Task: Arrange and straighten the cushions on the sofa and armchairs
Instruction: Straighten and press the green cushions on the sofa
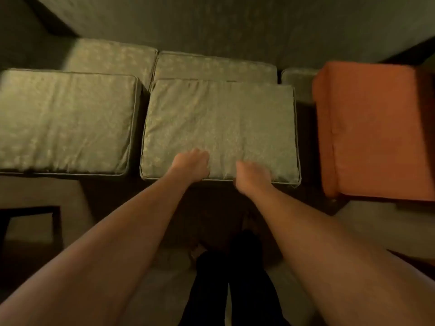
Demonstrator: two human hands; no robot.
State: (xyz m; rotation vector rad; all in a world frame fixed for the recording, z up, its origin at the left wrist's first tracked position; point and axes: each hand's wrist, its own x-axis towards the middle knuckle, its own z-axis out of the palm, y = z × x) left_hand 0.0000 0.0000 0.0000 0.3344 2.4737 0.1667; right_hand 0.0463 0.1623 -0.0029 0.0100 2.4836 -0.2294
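Observation:
A green patterned seat cushion (219, 118) lies flat in the middle of the sofa, directly below me. My left hand (191, 164) rests with curled fingers on its front edge, and my right hand (253, 172) presses on the same edge a little to the right. Whether either hand grips the fabric is too blurred to tell. A second green seat cushion (66, 121) lies to the left, separated by a narrow gap. Behind them stand two green back cushions (113, 57) (215, 67). An orange cushion (374, 128) sits at the right.
The edge of a small green cushion (297, 78) shows behind the orange one. A dark wooden table frame (30, 222) stands at the lower left on the pale floor. My dark-trousered legs (233, 278) are in front of the sofa.

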